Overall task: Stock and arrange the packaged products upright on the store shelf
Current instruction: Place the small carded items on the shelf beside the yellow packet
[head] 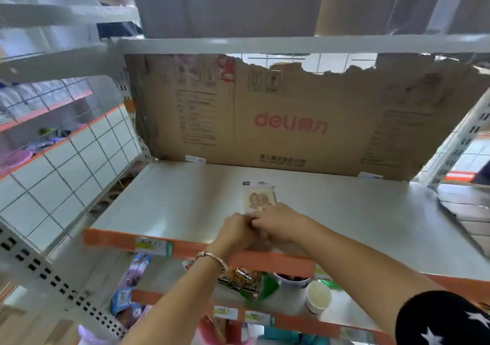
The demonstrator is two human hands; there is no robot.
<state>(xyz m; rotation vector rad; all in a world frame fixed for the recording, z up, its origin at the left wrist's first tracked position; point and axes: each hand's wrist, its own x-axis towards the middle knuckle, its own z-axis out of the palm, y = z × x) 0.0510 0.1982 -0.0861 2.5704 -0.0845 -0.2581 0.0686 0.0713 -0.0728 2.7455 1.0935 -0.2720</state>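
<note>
A flat beige packaged product point(259, 197) with a printed picture lies on the grey shelf point(169, 201), near the middle front. My left hand point(234, 229), with a metal bangle on the wrist, and my right hand point(278, 221) meet at the package's near end, fingers pinched on its edge. The lower part of the package is hidden under both hands. The package looks tilted back or lying down, not upright.
A torn brown "deli" cardboard sheet point(278, 122) lines the back of the shelf. The orange front edge point(111, 238) carries price tags. Below sit snack packets point(241, 281), a pot point(291, 282) and a paper cup point(318, 298). Wire-grid shelves point(66, 159) stand left.
</note>
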